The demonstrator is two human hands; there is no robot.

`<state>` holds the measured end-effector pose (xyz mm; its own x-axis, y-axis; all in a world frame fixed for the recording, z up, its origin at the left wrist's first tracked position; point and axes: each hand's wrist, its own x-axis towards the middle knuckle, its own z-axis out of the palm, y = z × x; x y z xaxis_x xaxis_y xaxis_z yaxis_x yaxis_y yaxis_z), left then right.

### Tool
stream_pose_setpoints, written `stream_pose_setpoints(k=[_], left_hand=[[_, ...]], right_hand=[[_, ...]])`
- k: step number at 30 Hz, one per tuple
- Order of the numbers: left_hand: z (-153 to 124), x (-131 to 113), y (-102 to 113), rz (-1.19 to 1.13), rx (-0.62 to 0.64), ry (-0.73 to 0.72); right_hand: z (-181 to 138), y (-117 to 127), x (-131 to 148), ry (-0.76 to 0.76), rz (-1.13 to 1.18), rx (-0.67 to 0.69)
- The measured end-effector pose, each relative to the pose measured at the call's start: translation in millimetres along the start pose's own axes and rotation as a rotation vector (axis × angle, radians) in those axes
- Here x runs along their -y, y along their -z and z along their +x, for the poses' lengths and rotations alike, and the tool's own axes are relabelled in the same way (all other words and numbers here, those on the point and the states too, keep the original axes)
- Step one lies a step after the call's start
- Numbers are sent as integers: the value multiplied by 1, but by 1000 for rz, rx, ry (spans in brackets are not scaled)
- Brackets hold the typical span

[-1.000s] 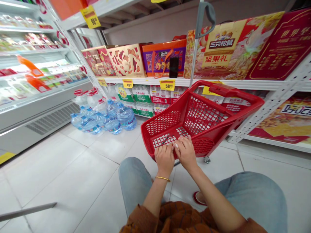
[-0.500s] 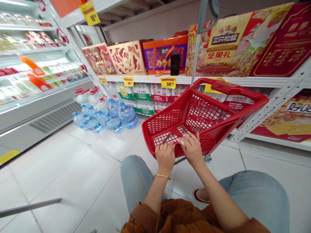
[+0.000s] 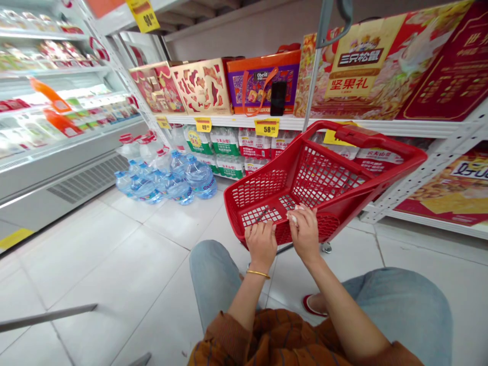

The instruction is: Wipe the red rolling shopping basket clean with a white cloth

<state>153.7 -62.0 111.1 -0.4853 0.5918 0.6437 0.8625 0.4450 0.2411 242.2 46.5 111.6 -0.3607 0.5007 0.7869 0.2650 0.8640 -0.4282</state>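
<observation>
A red plastic shopping cart [image 3: 263,190] with latticed walls stands tilted in front of my knees. My left hand [image 3: 261,244] has its fingers curled over the near rim. A short way to the right, my right hand [image 3: 306,233] is closed on a small crumpled white wipe [image 3: 293,217], pressed against the same rim. Whether the wipe is paper or cloth I cannot tell. The fingertips of both hands are partly hidden behind the rim. A thin dark object, hard to make out, shows through the basket's lattice floor.
Large blue-tinted water bottles [image 3: 168,178] stand on the tiled floor [image 3: 152,269] at the left. Gift boxes [image 3: 263,86] and a black phone [image 3: 278,98] are on the white shelf, above wrapped bottle packs [image 3: 224,141]. A refrigerated case [image 3: 87,168] lines the left side.
My right hand has slid slightly right along the rim with the wipe, widening the gap between my hands. My left hand keeps its grip on the cart.
</observation>
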Motion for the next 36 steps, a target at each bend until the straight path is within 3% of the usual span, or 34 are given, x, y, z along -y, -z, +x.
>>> stream_pose_setpoints(k=[6,16,29,36], left_hand=[[1,0,2,5,33,7],[2,2,2,19,29,-24],[1,2,-1,10,52,-11],[6,-11,12,-12,98,43]], right_hand=[[-11,-13,22,36,41,115],[-11,-12,-3,196,-71,119],[5,11,-31,111,-109,54],[10,11,-31,84,-37,21]])
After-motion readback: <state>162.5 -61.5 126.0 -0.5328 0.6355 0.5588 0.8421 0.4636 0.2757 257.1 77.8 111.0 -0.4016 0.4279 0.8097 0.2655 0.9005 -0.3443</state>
